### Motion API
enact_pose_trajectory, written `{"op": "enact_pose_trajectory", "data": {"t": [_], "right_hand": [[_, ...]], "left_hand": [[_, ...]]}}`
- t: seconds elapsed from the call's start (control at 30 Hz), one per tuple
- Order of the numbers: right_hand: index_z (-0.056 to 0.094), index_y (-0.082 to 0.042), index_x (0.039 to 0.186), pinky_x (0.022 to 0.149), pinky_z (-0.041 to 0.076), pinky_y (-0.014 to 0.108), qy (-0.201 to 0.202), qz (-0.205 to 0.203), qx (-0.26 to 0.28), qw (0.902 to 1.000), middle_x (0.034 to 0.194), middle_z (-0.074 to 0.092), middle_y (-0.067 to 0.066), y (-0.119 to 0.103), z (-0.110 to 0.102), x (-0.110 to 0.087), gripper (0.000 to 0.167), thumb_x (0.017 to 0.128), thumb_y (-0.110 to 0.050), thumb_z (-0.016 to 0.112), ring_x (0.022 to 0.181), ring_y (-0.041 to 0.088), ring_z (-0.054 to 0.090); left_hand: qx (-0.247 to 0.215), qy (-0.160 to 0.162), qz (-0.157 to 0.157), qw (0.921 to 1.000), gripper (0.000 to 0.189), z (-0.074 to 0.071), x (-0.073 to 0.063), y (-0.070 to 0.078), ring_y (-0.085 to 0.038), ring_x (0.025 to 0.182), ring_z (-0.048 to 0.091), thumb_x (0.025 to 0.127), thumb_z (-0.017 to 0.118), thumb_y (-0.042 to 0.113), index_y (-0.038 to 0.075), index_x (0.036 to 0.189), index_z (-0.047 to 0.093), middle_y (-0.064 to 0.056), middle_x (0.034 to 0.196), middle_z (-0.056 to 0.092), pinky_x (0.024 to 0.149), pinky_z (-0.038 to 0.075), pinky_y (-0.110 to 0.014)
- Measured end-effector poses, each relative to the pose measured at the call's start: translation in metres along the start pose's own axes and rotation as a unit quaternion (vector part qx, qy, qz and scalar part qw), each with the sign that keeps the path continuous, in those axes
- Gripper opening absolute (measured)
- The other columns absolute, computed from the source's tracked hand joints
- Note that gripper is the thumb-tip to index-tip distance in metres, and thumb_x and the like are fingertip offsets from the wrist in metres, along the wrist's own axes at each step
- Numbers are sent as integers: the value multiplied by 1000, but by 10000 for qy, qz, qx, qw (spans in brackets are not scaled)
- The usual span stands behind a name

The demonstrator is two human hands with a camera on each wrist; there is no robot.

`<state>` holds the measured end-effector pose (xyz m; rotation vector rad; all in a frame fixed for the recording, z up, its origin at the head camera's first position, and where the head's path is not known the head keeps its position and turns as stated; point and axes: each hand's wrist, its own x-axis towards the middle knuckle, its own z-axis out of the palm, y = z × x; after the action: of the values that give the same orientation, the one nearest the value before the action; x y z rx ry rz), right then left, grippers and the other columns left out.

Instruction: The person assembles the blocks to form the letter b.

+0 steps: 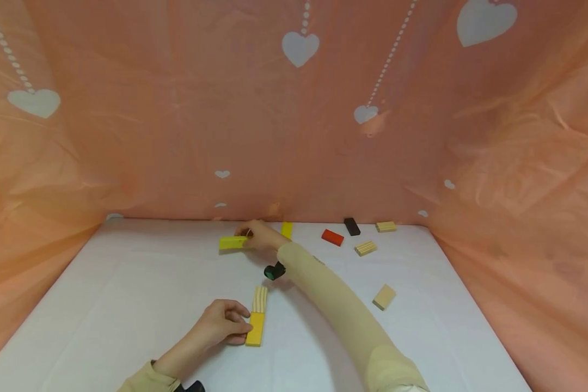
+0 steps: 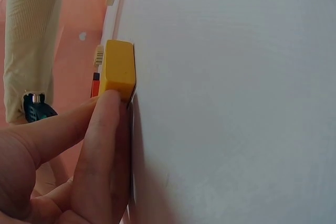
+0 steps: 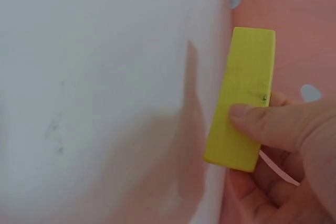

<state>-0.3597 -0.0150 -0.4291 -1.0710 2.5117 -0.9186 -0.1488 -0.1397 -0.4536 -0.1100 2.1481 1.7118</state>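
Note:
In the head view, my left hand (image 1: 224, 322) rests on the table with its fingertips touching the left side of an orange-yellow wooden block (image 1: 256, 330). The same block (image 2: 120, 66) shows end-on in the left wrist view. Directly beyond it, a striped pale wood block (image 1: 260, 299) lies end to end with it. My right hand (image 1: 263, 237) reaches toward the back of the table and pinches a bright yellow block (image 1: 232, 243). Thumb on its broad face, fingers behind, the yellow block (image 3: 244, 82) appears raised off the table in the right wrist view.
Behind the right forearm lies another yellow block (image 1: 287, 229). Off to the right are a red block (image 1: 332, 237), a black block (image 1: 351, 226), two striped blocks, one (image 1: 365, 248) nearer, and a plain pale block (image 1: 384, 297). Orange curtain (image 1: 255, 136) encloses the white table.

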Motion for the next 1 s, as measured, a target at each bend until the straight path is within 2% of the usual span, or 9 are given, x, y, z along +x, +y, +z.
{"op": "enact_pose_trajectory", "data": {"t": [0.3, 0.5, 0.8, 1.0], "right_hand": [[65, -5, 112, 75, 53, 18, 359, -125, 597, 9975, 105, 63, 5, -8, -8, -17, 28, 86, 0, 70, 90, 16, 59], [64, -1, 112, 78, 53, 21, 610, -239, 873, 9940, 105, 63, 9, -8, -10, -35, 27, 85, 1, 70, 94, 22, 60], [62, -1, 109, 79, 54, 23, 1053, 105, 1515, 9828, 102, 62, 8, -2, -7, -61, 29, 83, -2, 73, 93, 19, 59], [63, -1, 105, 77, 55, 24, 1220, 254, 1683, 9778, 97, 62, 6, -2, -1, -76, 26, 82, -1, 74, 90, 17, 59]], "left_hand": [[-15, -55, 88, 9999, 26, -1, 2, -1, -19, 63, 65, 77, 75, -6, -9, 99, 62, -10, 74, 62, 60, 60, -34], [-5, 3, -17, 10000, 27, -1, 2, -1, -19, 64, 65, 76, 76, -5, -8, 99, 62, -10, 74, 62, 60, 60, -34], [-44, -135, 101, 9998, 28, -2, 4, 3, -17, 63, 65, 76, 76, -7, -10, 99, 61, -10, 74, 60, 60, 60, -33], [-59, -286, 132, 9995, 28, -4, 4, 1, -17, 64, 65, 76, 76, -7, -10, 99, 61, -10, 75, 61, 61, 60, -33]]}}
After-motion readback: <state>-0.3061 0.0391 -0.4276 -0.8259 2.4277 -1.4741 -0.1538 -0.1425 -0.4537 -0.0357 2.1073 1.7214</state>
